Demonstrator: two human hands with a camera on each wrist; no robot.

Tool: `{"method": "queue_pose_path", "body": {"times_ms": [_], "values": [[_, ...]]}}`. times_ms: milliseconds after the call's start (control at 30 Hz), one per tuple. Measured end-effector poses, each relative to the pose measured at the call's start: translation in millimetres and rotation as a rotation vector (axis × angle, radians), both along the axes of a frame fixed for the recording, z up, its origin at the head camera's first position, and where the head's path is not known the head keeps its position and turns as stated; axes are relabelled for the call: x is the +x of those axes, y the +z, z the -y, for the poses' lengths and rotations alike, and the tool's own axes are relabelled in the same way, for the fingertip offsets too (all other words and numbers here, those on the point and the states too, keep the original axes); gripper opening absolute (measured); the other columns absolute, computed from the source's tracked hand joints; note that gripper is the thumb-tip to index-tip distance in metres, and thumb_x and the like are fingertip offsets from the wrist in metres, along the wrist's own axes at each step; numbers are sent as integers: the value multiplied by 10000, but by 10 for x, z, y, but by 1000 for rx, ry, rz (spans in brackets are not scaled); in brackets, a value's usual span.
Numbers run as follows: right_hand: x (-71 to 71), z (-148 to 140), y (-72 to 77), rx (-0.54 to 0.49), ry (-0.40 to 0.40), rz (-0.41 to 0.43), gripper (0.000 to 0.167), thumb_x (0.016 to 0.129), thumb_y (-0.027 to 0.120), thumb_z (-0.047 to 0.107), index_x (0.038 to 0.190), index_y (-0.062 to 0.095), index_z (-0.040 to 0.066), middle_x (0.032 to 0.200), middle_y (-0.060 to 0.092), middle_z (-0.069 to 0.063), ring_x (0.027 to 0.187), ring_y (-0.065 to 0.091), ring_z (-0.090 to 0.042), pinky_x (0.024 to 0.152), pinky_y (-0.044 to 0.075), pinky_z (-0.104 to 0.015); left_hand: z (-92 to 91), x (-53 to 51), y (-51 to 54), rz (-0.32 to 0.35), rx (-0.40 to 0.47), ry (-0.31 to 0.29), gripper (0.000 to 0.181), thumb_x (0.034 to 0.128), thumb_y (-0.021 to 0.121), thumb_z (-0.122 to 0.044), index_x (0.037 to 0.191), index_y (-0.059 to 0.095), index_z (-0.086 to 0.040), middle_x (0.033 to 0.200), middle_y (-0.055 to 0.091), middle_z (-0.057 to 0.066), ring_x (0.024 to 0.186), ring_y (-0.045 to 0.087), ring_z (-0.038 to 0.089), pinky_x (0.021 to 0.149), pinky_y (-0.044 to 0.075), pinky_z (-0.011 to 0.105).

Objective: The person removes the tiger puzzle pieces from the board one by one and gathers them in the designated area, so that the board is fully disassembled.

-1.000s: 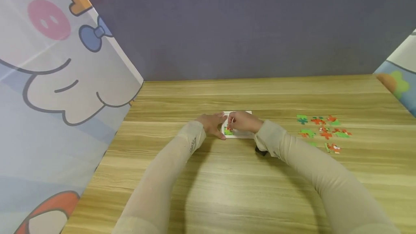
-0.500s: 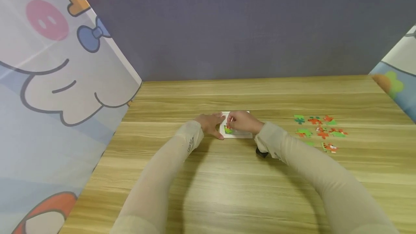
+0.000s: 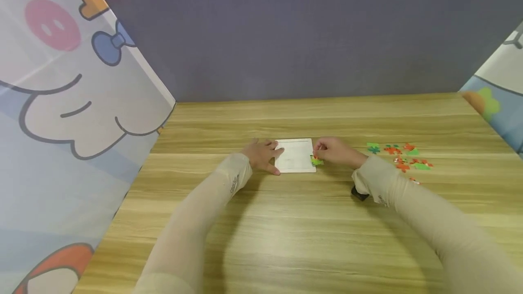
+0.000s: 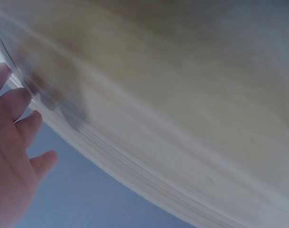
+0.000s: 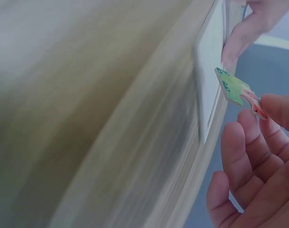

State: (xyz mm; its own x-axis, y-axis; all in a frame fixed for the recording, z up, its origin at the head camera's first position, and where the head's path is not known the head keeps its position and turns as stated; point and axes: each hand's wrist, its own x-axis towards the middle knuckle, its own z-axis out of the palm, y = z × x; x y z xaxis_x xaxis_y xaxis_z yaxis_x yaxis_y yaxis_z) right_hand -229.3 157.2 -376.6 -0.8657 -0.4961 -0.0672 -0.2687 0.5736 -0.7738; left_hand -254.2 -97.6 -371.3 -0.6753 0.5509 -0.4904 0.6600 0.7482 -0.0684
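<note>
A white puzzle tray (image 3: 296, 156) with a raised rim lies flat on the wooden table. My left hand (image 3: 260, 155) rests with spread fingers at its left edge. Over the tray's lower right corner, my right hand (image 3: 338, 151) pinches a green and orange jigsaw piece (image 3: 316, 161). In the right wrist view this jigsaw piece (image 5: 234, 89) sits tilted between thumb and forefinger, its green printed corner pointing away from the hand. The left wrist view shows only the fingers (image 4: 28, 128) of my left hand beside the table; the tray is not visible there.
Several loose orange and green jigsaw pieces (image 3: 402, 166) lie on the table to the right, some partly hidden by my right sleeve. A small black object (image 3: 359, 193) sits under the right wrist. A dark grey wall (image 3: 310, 35) rises behind the table.
My right hand has moved right, carrying the jigsaw piece from the tray's lower left area to its right edge. The left hand stays at the tray's left side.
</note>
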Motion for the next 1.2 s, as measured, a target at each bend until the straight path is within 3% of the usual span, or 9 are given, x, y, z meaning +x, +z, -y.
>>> {"method": "queue_pose_path", "body": {"times_ms": [367, 500, 733, 933, 1067, 1200], "values": [[272, -605, 141, 81, -104, 9, 156, 954, 538, 144, 963, 600, 1, 785, 600, -56, 660, 511, -175, 578, 438, -317, 67, 39, -3, -20, 50, -35, 786, 894, 449, -606, 1522, 215, -195, 1558, 141, 81, 1420, 136, 232, 1106, 123, 533], [371, -839, 136, 126, -134, 30, 205, 972, 528, 197, 996, 600, 6, 798, 595, -45, 679, 534, -184, 594, 458, -322, 88, 76, -3, -19, 62, -42, 772, 904, 448, -597, 1520, 225, -189, 1555, 150, 92, 1417, 152, 241, 1104, 144, 530], [580, -1209, 117, 153, -162, -17, 208, 991, 492, 159, 993, 603, -17, 817, 598, -46, 662, 535, -143, 587, 471, -283, 116, 109, 8, -21, 73, -62, 748, 919, 426, -587, 1516, 231, -182, 1553, 138, 103, 1418, 141, 251, 1093, 189, 530], [771, -1530, 94, 216, -217, 27, 246, 998, 477, 206, 1026, 597, -8, 792, 593, -44, 592, 506, -148, 541, 448, -295, 116, 164, 4, 6, 85, -69, 730, 924, 410, -585, 1515, 232, -197, 1550, 127, 112, 1418, 128, 265, 1093, 175, 540], [847, -1780, 89, 250, -256, 25, 265, 998, 481, 203, 1057, 599, -27, 804, 603, -12, 654, 543, -110, 581, 472, -284, 134, 194, 6, 37, 127, -69, 703, 938, 414, -560, 1512, 242, -192, 1545, 122, 134, 1415, 131, 284, 1091, 164, 552], [892, -2006, 46, 234, -284, 17, 233, 995, 486, 152, 1029, 603, -46, 803, 614, 31, 668, 560, -68, 591, 490, -263, 142, 201, 18, 10, 126, -102, 667, 954, 414, -529, 1506, 269, -183, 1533, 160, 149, 1405, 175, 287, 1083, 204, 545]]}}
